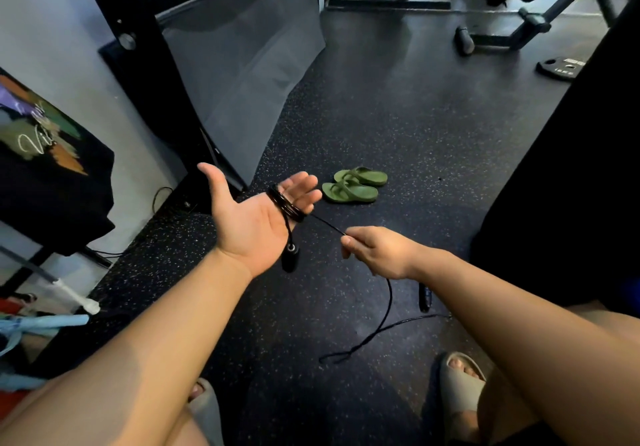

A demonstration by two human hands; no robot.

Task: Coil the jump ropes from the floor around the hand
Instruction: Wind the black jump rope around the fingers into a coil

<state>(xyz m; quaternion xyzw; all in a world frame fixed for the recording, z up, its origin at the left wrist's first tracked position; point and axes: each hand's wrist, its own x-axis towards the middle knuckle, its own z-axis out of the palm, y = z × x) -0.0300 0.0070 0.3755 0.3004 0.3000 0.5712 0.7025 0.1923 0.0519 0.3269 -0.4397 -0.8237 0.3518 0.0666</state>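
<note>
Jump rope [287,204], thin and black, sits in several tight turns round the four fingers of the left hand [254,218]. That hand is held palm up, fingers straight and thumb spread wide toward eleven o'clock. One handle [290,258] hangs from the coil at six o'clock, beside the heel of the palm.

A taut run of cord leaves the coil toward four o'clock and ends in the right hand [377,251], where thumb and forefinger pinch it and the other fingers curl in. Below that hand the rest of the cord drops toward six o'clock and lies in a loose bend on the speckled rubber floor [398,126]. The second handle [424,296] lies at five o'clock of the right hand.

The step in hand looks like the next turn, with a fair length left to take up. To do it well:

- Let the cord slide through the pinch under light, even tension.
- Lay each turn beside the last, close to the knuckles rather than the fingertips.
- Keep the left fingers together and straight, or the coil may slip off their ends.
- Watch the bend on the floor, which may kink as it lifts, and the trailing handle, which may snag or swing.

Green flip-flops [353,185] lie at two o'clock of the left hand. A weight plate [559,66] lies farther off the same way.
</note>
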